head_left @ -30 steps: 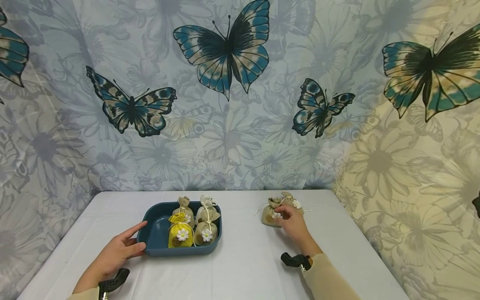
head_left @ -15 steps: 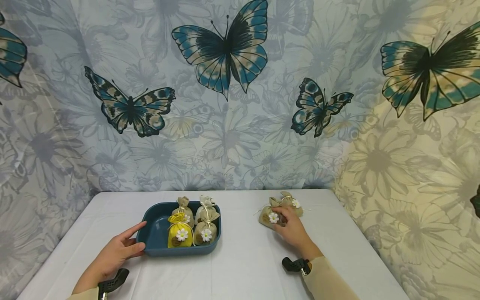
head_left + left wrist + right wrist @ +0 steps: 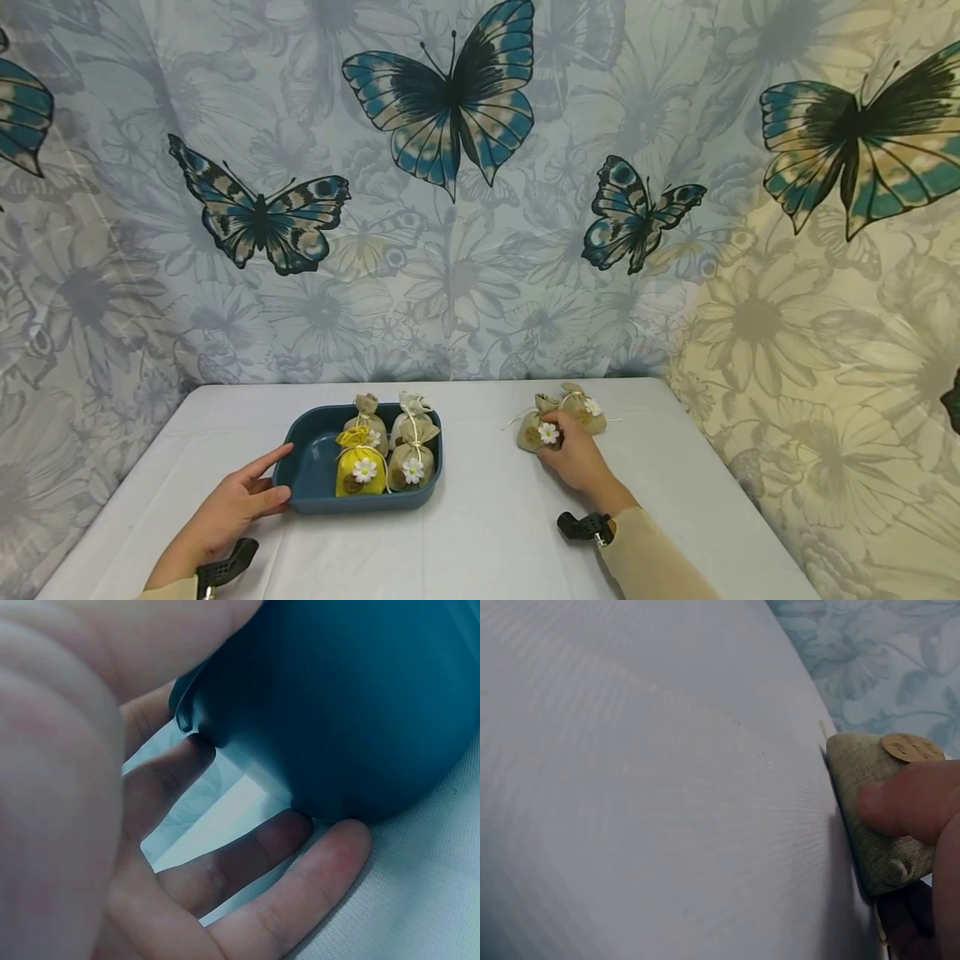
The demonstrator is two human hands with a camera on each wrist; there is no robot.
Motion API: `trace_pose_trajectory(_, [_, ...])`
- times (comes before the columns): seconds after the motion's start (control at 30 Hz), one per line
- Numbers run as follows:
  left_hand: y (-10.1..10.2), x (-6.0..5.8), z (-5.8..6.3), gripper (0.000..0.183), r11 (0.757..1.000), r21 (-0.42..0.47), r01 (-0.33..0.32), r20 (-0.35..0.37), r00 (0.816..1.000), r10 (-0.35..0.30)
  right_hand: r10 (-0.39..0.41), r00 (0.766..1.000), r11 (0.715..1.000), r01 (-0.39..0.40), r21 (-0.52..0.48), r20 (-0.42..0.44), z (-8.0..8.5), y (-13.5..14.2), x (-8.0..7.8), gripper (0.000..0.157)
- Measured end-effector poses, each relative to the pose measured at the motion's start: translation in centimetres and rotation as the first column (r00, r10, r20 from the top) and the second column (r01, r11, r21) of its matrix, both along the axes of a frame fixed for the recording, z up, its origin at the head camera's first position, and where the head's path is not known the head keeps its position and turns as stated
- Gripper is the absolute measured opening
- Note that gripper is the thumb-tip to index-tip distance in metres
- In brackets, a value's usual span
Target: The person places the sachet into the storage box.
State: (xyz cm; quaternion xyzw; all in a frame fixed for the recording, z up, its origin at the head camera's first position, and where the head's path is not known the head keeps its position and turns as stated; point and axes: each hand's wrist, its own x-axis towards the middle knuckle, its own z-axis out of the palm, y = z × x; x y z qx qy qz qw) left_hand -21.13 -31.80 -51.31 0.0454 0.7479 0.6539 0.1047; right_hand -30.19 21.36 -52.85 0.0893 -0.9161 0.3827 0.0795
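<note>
My left hand (image 3: 228, 504) steadies the left end of a blue tray (image 3: 401, 502), its index finger and thumb spread along the end. In the left wrist view the fingertips (image 3: 349, 840) press against the tray's outer wall, low by the cloth. On the right, my right hand (image 3: 581, 462) pinches a beige drawstring sachet (image 3: 529, 435) with a white flower on it. The right wrist view shows the thumb on the sachet's cloth (image 3: 862, 761), near a round brown tag (image 3: 913, 748). Another beige sachet (image 3: 591, 418) lies just behind it.
Inside the tray's right part stand a yellow sachet (image 3: 360, 479) and several beige ones, including a front one (image 3: 412, 454) with a flower. A white cloth covers the table (image 3: 480, 533). Behind it hangs a butterfly-print curtain (image 3: 465, 292).
The right hand has moved slightly left around the front beige sachet, which has turned and shifted left a little. The left hand and the tray have stayed in place.
</note>
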Motion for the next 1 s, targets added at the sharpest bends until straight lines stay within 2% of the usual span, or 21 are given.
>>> trace_pose_trajectory(0.3, [0.0, 0.0, -0.2, 0.077, 1.000, 0.003, 0.002, 0.002, 1.000, -0.002, -0.040, 0.999, 0.999, 0.039, -0.026, -0.013, 0.2, 0.4, -0.3, 0.052])
trace_pose_trajectory(0.47, [-0.2, -0.2, -0.4, 0.077, 1.000, 0.003, -0.008, 0.001, 1.000, 0.008, -0.020, 1.000, 0.991, 0.022, -0.136, 0.014, 0.3, 0.7, -0.8, 0.055])
trace_pose_trajectory(0.73, [-0.3, -0.2, -0.5, 0.078, 1.000, -0.003, 0.004, -0.004, 1.000, -0.004, 0.007, 0.999, 0.923, 0.011, -0.384, 0.045, 1.6, 0.7, -1.0, 0.056])
trace_pose_trajectory(1.0, [-0.2, -0.1, -0.4, 0.077, 1.000, 0.003, 0.002, -0.003, 1.000, -0.002, 0.030, 0.997, 0.878, 0.010, -0.478, 0.074, 3.2, 0.7, -0.8, 0.057])
